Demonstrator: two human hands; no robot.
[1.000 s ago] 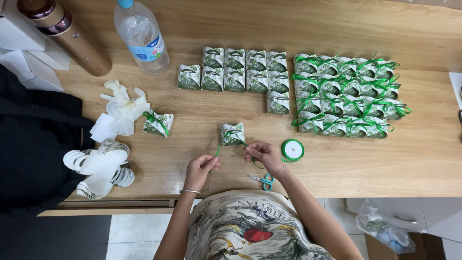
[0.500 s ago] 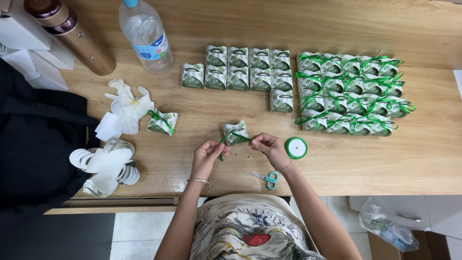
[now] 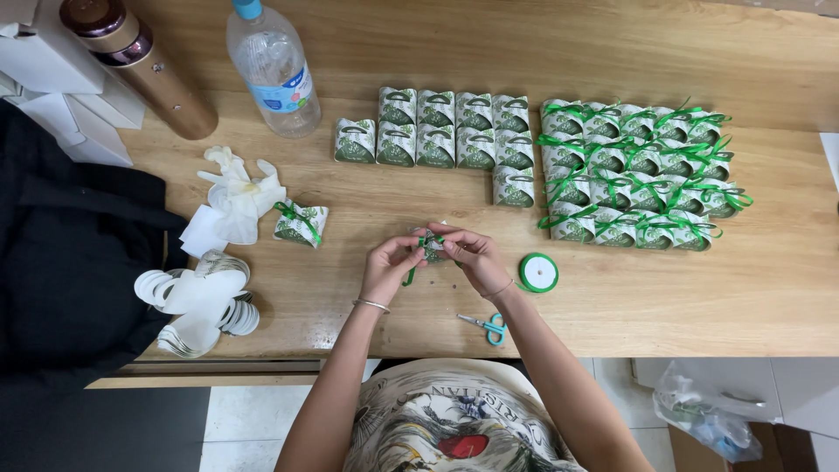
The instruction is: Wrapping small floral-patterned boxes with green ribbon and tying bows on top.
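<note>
Both my hands meet over a small green-and-white gift box point(image 3: 432, 246) on the wooden table point(image 3: 612, 297). My left hand point(image 3: 387, 267) pinches a green ribbon whose end hangs below the box. My right hand point(image 3: 470, 254) grips the box and ribbon from the right side. Most of the box is hidden by my fingers. A green ribbon spool point(image 3: 537, 272) lies just right of my right hand, and small teal-handled scissors point(image 3: 486, 325) lie near the table's front edge.
Several untied boxes point(image 3: 437, 135) stand in rows behind my hands; several ribbon-tied boxes point(image 3: 638, 175) fill the right. One tied box point(image 3: 300, 223) sits left, by crumpled white paper point(image 3: 232, 197), flat white cutouts point(image 3: 197, 301), a water bottle point(image 3: 271, 70) and a bronze flask point(image 3: 144, 65).
My hands moved forward from the table's edge to the box and closed around it, gathering the ribbon over its top. The scissors stayed on the table.
</note>
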